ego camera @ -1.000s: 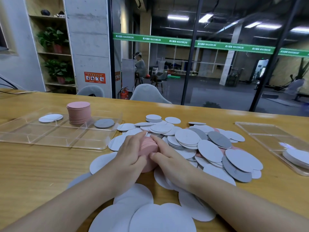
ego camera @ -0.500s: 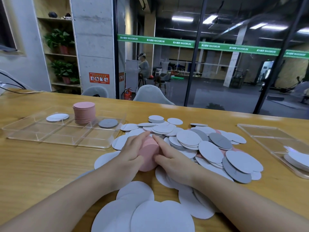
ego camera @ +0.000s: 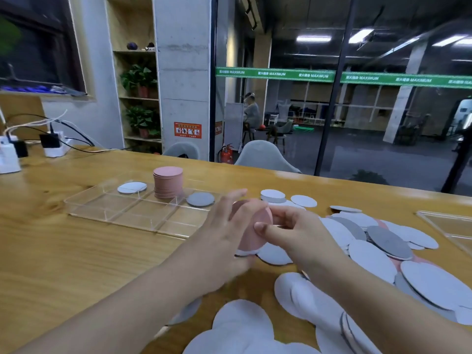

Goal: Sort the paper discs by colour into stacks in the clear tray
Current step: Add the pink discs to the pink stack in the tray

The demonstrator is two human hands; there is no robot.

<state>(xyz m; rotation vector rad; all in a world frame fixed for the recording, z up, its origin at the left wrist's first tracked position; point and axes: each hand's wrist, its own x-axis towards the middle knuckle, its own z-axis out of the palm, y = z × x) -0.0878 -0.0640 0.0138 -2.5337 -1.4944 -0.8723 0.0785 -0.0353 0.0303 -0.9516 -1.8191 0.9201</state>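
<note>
Pink discs [ego camera: 251,232] in both hands' grip, clear tray [ego camera: 102,208] beside

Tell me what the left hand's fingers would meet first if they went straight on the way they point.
Probably the near white discs at the pile's far edge; depth is unclear. The left hand holds pink discs.

Person, head-camera view — two forearms and two hands visible. Left hand [ego camera: 224,233]: bare, no glove, ring or watch seen. Right hand [ego camera: 293,233]: bare, short unpainted nail on the thumb. Both forearms bare up to the frame edge — no sleeve, cuff, strap or wristband in sight. Left hand slightly blurred.
</note>
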